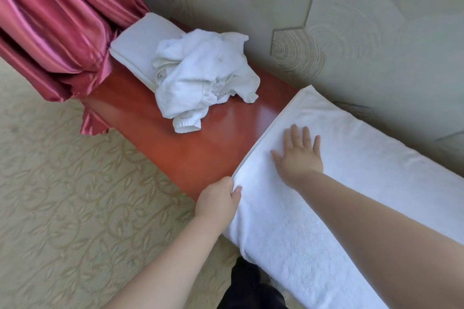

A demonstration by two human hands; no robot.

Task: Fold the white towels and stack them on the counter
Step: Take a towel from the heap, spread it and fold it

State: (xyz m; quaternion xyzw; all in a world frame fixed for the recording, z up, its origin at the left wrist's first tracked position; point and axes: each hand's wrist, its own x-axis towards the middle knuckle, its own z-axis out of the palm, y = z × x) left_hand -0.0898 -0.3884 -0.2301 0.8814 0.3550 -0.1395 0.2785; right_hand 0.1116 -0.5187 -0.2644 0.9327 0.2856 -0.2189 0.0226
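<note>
On the red tabletop [200,143] by the wall [351,32], the right hand [298,155] lay flat, fingers spread, pinning the towel [364,165] while the left hand [218,198] pinched its corner, probably to square it. Beyond them, a crumpled heap [200,78] overlapped a folded towel [135,45].

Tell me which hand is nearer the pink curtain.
Left. The left hand pinches the front corner of the spread towel, toward the pink curtain; the right hand lies flat on that towel, farther right.
</note>
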